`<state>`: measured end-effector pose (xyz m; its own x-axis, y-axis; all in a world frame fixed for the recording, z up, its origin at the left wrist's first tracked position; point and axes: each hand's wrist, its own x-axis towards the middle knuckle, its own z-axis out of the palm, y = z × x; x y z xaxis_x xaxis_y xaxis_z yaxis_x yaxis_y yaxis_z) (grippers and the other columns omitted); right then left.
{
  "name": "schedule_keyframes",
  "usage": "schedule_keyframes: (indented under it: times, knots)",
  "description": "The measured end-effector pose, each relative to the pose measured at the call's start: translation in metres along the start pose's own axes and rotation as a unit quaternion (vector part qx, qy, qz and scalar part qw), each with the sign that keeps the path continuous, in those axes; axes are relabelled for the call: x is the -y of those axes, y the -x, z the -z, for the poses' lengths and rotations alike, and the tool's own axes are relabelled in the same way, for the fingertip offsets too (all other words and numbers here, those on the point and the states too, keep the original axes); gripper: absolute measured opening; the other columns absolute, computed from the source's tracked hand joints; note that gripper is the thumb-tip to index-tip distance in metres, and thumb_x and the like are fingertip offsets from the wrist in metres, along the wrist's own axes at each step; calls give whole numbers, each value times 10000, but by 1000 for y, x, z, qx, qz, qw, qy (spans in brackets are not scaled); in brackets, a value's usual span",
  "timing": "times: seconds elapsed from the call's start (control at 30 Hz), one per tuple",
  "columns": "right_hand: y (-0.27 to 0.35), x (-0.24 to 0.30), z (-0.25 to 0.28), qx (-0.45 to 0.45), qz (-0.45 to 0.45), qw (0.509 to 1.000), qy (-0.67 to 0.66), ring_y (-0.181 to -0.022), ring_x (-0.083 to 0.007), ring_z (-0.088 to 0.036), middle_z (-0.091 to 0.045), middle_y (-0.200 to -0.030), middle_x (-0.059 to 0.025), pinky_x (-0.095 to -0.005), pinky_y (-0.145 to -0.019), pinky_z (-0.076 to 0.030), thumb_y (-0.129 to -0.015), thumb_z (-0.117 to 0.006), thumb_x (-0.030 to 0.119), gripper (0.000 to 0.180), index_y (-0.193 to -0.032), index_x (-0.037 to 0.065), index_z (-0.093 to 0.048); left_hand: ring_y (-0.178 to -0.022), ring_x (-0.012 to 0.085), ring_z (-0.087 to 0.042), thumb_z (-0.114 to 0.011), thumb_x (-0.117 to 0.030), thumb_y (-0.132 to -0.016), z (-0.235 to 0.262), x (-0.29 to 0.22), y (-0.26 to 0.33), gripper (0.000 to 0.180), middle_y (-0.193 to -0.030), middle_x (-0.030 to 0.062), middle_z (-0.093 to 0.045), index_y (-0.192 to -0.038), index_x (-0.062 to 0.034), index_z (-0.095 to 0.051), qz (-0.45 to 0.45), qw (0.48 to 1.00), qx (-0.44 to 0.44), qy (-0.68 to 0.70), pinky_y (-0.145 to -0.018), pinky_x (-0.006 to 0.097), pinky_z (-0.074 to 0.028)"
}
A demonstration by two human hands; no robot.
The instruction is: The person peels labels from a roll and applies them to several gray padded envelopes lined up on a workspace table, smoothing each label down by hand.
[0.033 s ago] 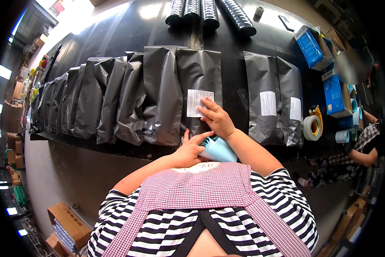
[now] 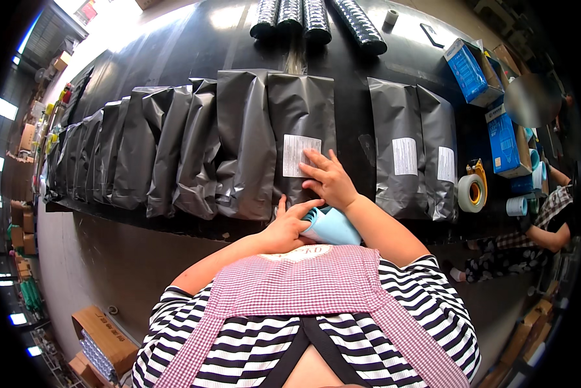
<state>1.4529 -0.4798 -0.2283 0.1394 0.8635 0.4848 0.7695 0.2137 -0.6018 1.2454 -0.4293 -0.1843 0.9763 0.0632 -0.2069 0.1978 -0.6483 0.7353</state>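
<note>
A grey plastic mailing bag [image 2: 310, 107] lies in front of me, with a white printed label [image 2: 295, 155] on it. My right hand [image 2: 329, 176] rests on the label's right edge, fingers spread and empty. At the bag's lower end my left hand [image 2: 285, 227] has its thumb and index finger apart. Its lower fingers are curled at the left end of a light blue roll [image 2: 334, 227], apparently label backing, and hold it against the table edge by my apron. The underside of the left hand is hidden.
Several more grey bags [image 2: 135, 149] line the left, overlapping. Two labelled bags [image 2: 397, 116] lie at right, beside a tape dispenser [image 2: 473, 187]. Blue boxes [image 2: 474, 71] stand beyond. Black patterned rolls [image 2: 360, 27] lie at the far edge. Another person's arm [image 2: 546, 238] is at far right.
My right hand has shifted slightly to the right on the label, and its fingers have spread wider. The left hand and the blue roll are nearly unchanged.
</note>
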Motion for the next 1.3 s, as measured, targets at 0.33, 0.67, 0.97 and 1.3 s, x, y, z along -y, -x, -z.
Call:
schedule_keyframes:
  times: [0.33,0.67,0.97,1.3]
  knots:
    - [-46,26,-33,135,-141,970,148,-1474,-431,-219,-238,-1602,-197,-594,-1111,-340,-885,-663,218,562,-1411,88,-515,-1506,328,-160,-728,-311,-857,-9,-1,3,333,-1550,155,-330,-1189,-292,-711,8,1000,8,9,-1131,693,109]
    - [-55,31,-52,226,-257,905,255,-1522,-429,15,0,-1666,-143,-671,-1149,-195,-862,-612,190,579,-1424,87,-513,-1462,340,-269,-783,-307,-778,5,-2,38,339,-1543,191,-325,-1055,-116,-741,-24,998,-61,-22,-1139,705,-8]
    - [-32,-23,32,219,-322,847,362,-1528,-403,19,9,-1670,-131,-646,-1165,-182,-870,-700,329,602,-1423,163,-530,-1417,321,-377,-807,-87,-759,9,19,87,443,-1567,121,-322,-1189,-90,-701,39,966,-190,172,-1116,400,-384]
    - [-18,158,42,169,216,958,78,-1324,-320,-478,-533,-1391,-101,-500,-1118,-348,-734,-821,272,574,-1272,216,-630,-1095,198,-625,-666,-306,-965,47,-2,92,475,-1164,91,-656,-1301,11,-558,145,631,-232,726,-946,356,-519]
